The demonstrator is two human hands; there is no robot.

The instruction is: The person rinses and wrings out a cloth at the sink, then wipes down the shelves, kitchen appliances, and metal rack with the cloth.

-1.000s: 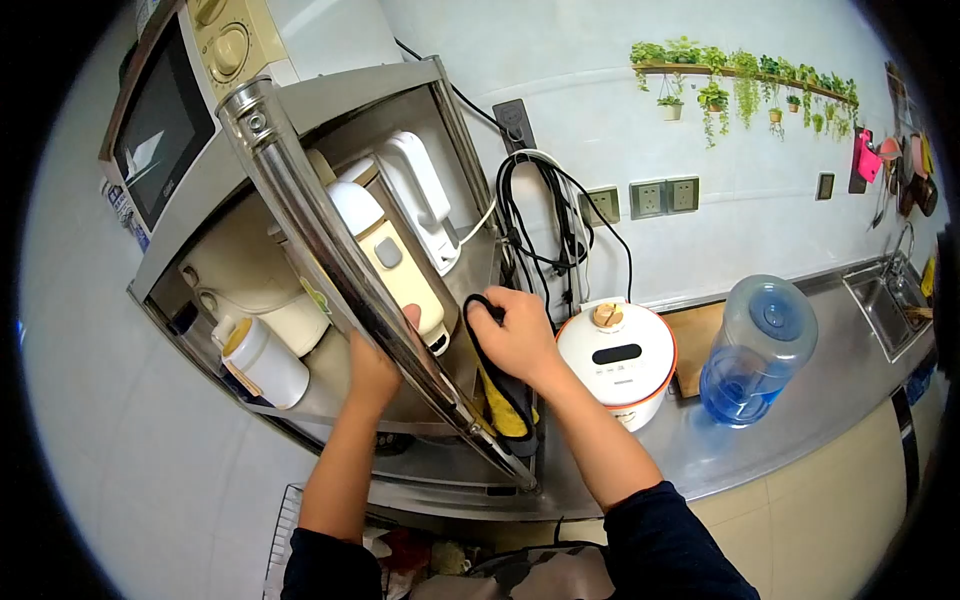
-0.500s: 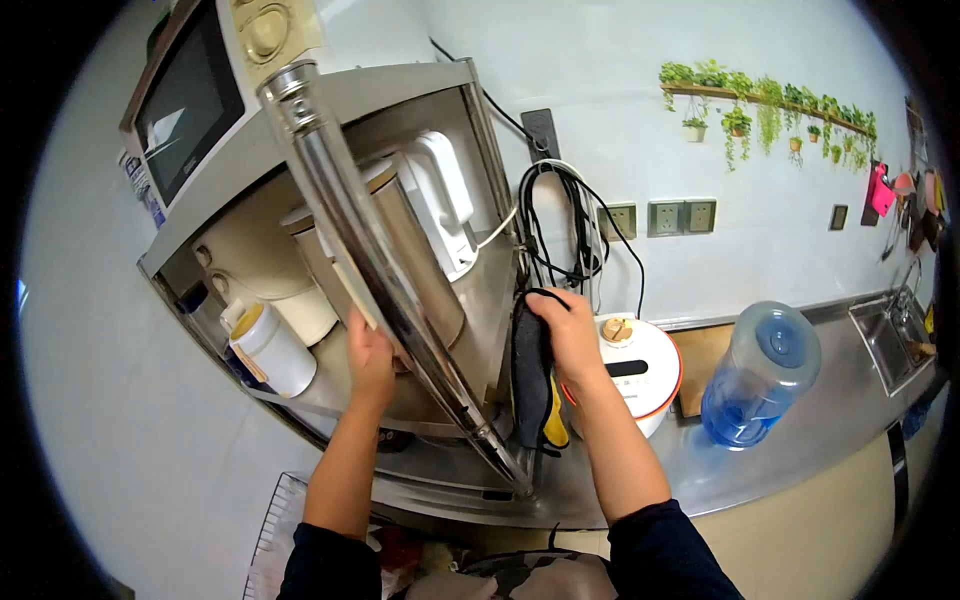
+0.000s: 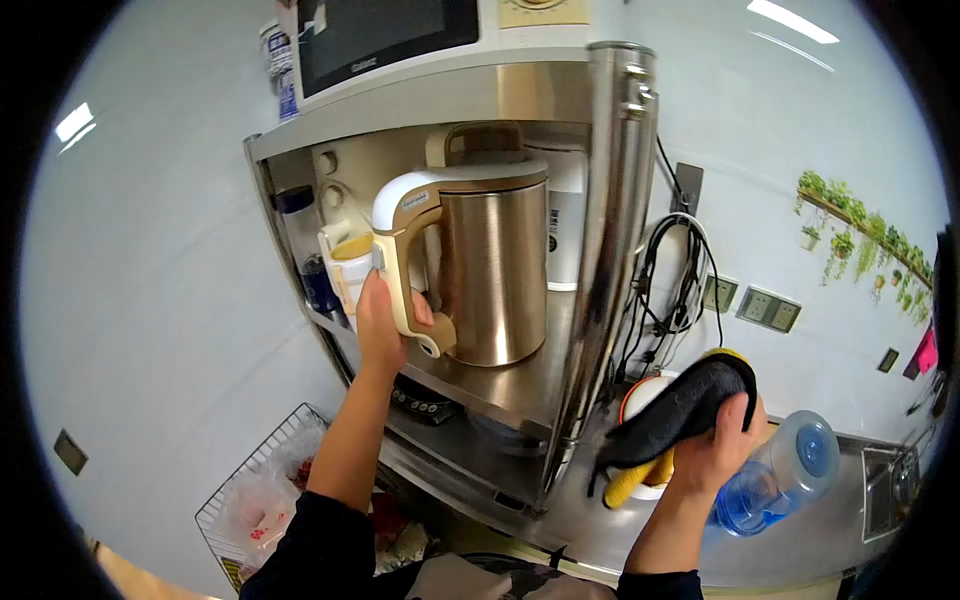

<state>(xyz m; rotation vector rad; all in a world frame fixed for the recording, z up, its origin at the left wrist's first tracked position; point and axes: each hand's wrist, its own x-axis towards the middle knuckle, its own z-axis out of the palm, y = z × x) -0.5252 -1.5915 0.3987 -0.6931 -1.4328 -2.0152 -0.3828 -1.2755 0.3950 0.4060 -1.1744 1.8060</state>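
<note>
My left hand (image 3: 382, 325) is closed around the cream handle of a brushed-steel jug (image 3: 495, 275) with a white and tan top. The jug stands upright at the front of the steel rack's middle shelf (image 3: 475, 385). My right hand (image 3: 718, 445) grips a dark grey and yellow cloth (image 3: 685, 405), folded over and held above the counter, right of the rack post. Partly hidden behind the jug is another handled vessel (image 3: 480, 140). A white cup-like container with a yellow top (image 3: 350, 265) stands left of the jug.
The steel rack post (image 3: 608, 240) rises close to the jug's right. A microwave (image 3: 390, 45) sits on top. Black cables (image 3: 680, 270) hang on the wall. A blue water bottle (image 3: 775, 480) stands on the counter (image 3: 610, 535). A wire basket (image 3: 235, 500) is low on the left.
The view has swung left. My left hand, partly hidden behind the post before, now shows on the jug's handle, and the jug is at the shelf front. The cloth has lifted and moved right, away from the post.
</note>
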